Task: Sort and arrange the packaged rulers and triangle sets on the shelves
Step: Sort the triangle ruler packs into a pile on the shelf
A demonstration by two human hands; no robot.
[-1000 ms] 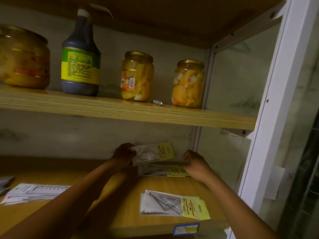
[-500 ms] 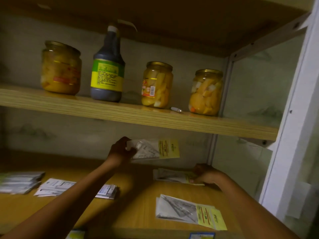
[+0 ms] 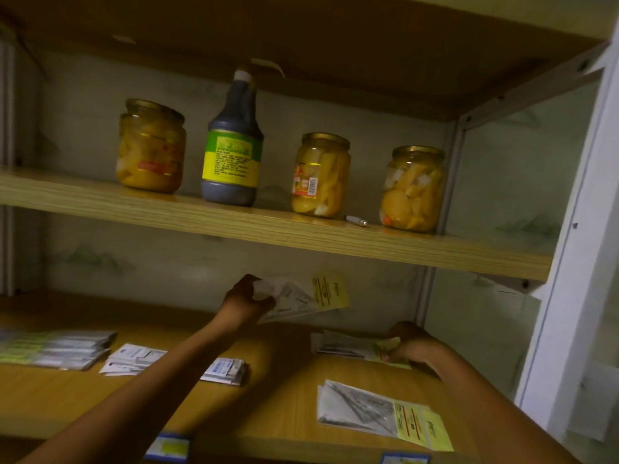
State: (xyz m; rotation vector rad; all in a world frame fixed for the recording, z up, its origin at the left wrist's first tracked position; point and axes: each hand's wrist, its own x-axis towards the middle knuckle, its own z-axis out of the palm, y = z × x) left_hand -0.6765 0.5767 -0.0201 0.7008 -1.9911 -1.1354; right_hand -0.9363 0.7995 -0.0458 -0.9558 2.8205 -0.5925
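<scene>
Above the lower shelf (image 3: 268, 406), left hand (image 3: 246, 301) still gripping triangle set (image 3: 301, 298), yellow header now tilted up-right; right hand (image 3: 410, 344) pinching flat stack (image 3: 348, 346).

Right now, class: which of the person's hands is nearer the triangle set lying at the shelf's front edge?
Right. The right hand rests on a packet just behind the front triangle set; the left hand holds another packet higher up, farther back.

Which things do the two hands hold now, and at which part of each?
The left hand grips a raised triangle set packet by its clear left end. The right hand pinches the yellow-card end of the packet stack lying on the shelf.
</scene>
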